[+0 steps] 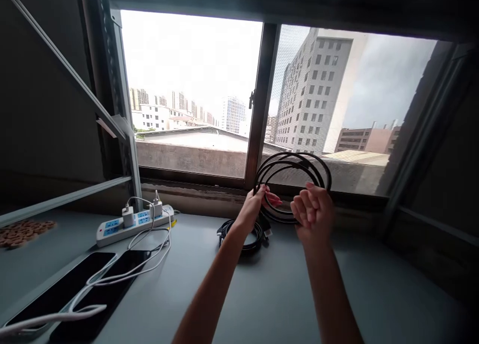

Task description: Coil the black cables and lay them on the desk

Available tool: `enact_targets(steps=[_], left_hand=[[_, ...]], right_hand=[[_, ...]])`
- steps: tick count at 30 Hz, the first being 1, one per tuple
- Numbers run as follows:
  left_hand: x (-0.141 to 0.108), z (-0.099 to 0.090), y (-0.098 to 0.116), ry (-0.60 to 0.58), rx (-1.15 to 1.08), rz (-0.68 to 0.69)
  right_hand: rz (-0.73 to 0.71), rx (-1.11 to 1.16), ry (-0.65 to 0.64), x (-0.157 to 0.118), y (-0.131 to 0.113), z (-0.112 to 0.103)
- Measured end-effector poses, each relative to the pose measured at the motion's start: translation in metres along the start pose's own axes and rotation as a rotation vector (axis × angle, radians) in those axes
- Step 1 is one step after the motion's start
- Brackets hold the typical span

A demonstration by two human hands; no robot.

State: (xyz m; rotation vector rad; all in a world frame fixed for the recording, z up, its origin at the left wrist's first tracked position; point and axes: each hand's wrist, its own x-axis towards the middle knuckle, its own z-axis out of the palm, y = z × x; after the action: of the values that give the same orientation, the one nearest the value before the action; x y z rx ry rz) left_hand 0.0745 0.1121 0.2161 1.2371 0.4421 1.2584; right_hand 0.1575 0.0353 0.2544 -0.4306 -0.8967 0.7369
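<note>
A black cable (286, 159) is held up in several loose loops in front of the window. At the left side of the loops, my left hand (258, 199) pinches the strands between thumb and fingers. My right hand (312, 207) is at the right side with its fingers curled in and the palm towards me. The cable runs to this hand and passes partly behind it, so the exact grip is hidden. Below my left hand, another coiled black cable (251, 247) with plug ends lies on the grey table (277, 294).
A white power strip (129, 228) with blue sockets and two chargers stands at the left. White charging cords (130, 274) trail over two dark-screened devices (108, 289). A brown patterned mat (24, 233) lies far left. Metal frame bars (63, 197) and a window (258, 109) bound the table.
</note>
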Motion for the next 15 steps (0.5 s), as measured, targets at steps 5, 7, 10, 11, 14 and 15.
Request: enact_targets(steps=[5, 7, 10, 11, 14, 15], left_hand=[[0.004, -0.023, 0.024, 0.059, -0.089, 0.208], [0.000, -0.028, 0.036, 0.055, -0.016, 0.289], [-0.008, -0.030, 0.051, 0.007, 0.152, 0.337], [-0.010, -0.030, 0.054, 0.003, 0.204, 0.341], [-0.015, -0.027, 0.058, 0.080, 0.302, 0.375], [-0.016, -0.026, 0.058, 0.122, 0.318, 0.389]], right_hand=[[0.035, -0.184, 0.015, 0.024, 0.023, -0.010], [-0.030, -0.330, 0.036, 0.027, 0.026, -0.013], [-0.125, -0.454, 0.091, 0.028, 0.029, -0.015], [-0.175, -0.484, 0.122, 0.029, 0.031, -0.016], [-0.331, -0.600, 0.192, 0.033, 0.040, -0.020], [-0.352, -0.631, 0.193, 0.034, 0.042, -0.022]])
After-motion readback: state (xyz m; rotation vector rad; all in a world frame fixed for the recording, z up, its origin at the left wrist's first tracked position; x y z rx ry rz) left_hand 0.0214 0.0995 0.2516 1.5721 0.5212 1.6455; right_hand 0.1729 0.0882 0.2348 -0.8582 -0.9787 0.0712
